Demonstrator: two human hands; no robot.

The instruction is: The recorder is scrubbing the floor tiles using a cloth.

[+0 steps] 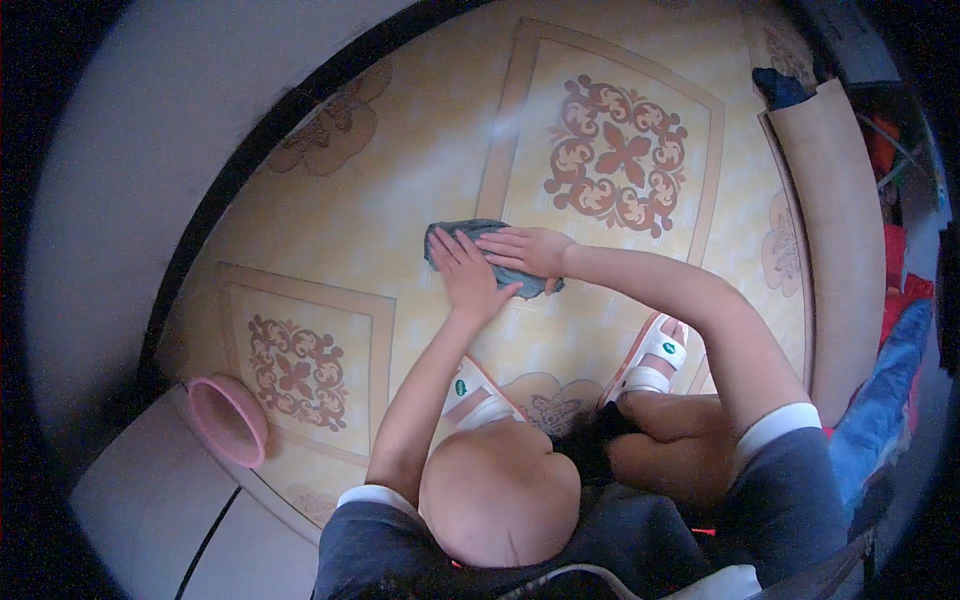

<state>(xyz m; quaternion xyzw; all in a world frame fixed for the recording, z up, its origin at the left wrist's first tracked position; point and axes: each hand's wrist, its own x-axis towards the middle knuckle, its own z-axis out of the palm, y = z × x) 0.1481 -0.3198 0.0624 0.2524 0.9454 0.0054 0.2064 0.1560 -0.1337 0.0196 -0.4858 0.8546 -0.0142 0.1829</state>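
A folded grey-green cloth [525, 285] lies on the patterned floor covering [390, 217] in front of me. My left hand [466, 274] presses its left part against the floor, palm down, fingers pointing away from me. From the right, my right hand [532, 250] reaches across the cloth and holds it down as well. Its fingertips are beside the left hand's fingers, and its thumb is at the cloth's near right edge. Part of the cloth is hidden under both hands.
My bent knee [499, 495] and feet in white sandals [664, 349] are close behind the cloth. A pink plastic basin [262, 442] stands at the lower left. A dark-edged pale wall [150, 135] borders the left. Along the right lies a rolled-up covering [840, 247] with blue fabric [877, 420] beyond.
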